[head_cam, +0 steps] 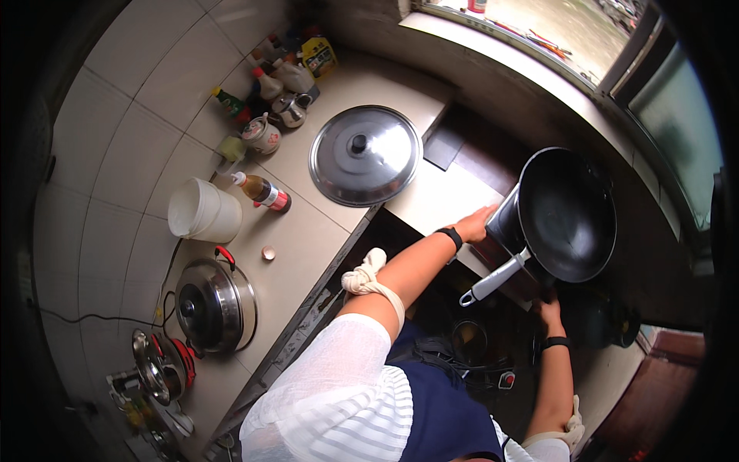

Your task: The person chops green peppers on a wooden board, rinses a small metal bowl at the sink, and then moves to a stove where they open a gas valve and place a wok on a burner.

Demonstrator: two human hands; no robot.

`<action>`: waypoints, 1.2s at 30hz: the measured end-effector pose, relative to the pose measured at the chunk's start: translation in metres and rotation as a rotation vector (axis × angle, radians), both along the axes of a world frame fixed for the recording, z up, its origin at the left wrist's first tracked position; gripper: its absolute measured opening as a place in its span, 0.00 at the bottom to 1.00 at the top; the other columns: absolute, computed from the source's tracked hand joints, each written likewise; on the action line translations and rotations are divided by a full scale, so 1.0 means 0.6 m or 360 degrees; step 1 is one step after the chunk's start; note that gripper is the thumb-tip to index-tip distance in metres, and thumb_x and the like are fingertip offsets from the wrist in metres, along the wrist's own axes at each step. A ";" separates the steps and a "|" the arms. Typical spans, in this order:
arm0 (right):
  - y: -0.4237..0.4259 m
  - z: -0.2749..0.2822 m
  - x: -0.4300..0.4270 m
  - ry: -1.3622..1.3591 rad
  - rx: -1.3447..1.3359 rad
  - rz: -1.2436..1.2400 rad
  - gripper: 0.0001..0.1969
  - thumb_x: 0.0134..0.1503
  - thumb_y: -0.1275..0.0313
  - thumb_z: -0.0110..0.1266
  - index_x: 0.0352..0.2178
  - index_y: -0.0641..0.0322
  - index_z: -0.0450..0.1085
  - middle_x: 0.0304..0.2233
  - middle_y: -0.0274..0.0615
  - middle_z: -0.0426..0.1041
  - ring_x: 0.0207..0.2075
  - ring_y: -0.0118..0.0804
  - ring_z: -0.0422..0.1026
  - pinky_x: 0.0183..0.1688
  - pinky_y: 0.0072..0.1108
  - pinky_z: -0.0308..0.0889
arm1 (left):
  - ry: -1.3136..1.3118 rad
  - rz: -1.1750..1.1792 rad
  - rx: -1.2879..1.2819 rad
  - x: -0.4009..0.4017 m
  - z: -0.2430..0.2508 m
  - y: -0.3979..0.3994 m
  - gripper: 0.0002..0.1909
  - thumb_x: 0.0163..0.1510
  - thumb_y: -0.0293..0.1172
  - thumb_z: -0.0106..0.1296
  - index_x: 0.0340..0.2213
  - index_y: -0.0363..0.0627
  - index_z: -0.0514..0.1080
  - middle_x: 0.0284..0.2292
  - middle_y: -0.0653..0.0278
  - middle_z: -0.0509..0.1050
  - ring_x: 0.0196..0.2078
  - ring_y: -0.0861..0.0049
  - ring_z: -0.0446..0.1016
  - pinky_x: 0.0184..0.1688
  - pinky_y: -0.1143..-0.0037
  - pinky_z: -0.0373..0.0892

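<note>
A black wok [568, 213] with a pale grey handle [496, 280] rests on a dark box-shaped unit [503, 222], which looks like a gas stove. My left hand [476, 224] grips the near left end of this stove, its fingertips on the shiny side. At the other end, below the wok, my right hand [548, 312] holds the stove's lower edge; its fingers are partly hidden in shadow. The wok handle points back toward me between both wrists. A large round steel lid [366, 156] with a black knob lies on the tiled counter left of the stove.
Along the left counter [306, 260] stand a sauce bottle [265, 193], a white bucket [208, 211], a lidded steel pot [211, 306] and a piece of eggshell [268, 253]. Several condiment bottles [268, 84] crowd the back corner. A window sill [508, 52] borders the far side.
</note>
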State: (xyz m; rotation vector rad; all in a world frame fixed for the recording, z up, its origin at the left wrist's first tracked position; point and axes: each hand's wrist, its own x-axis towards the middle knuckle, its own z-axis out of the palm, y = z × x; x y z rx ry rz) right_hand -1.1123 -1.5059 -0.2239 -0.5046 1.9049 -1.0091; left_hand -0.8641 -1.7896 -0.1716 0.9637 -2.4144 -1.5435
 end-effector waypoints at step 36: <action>-0.019 0.060 -0.002 0.0310 -0.0123 0.0125 0.39 0.38 0.85 0.48 0.55 0.64 0.46 0.52 0.48 0.56 0.54 0.40 0.55 0.54 0.22 0.51 | 0.0091 0.0231 0.0935 -0.010 0.016 0.049 0.35 0.45 0.13 0.40 0.55 0.36 0.42 0.55 0.51 0.49 0.58 0.64 0.49 0.56 0.74 0.51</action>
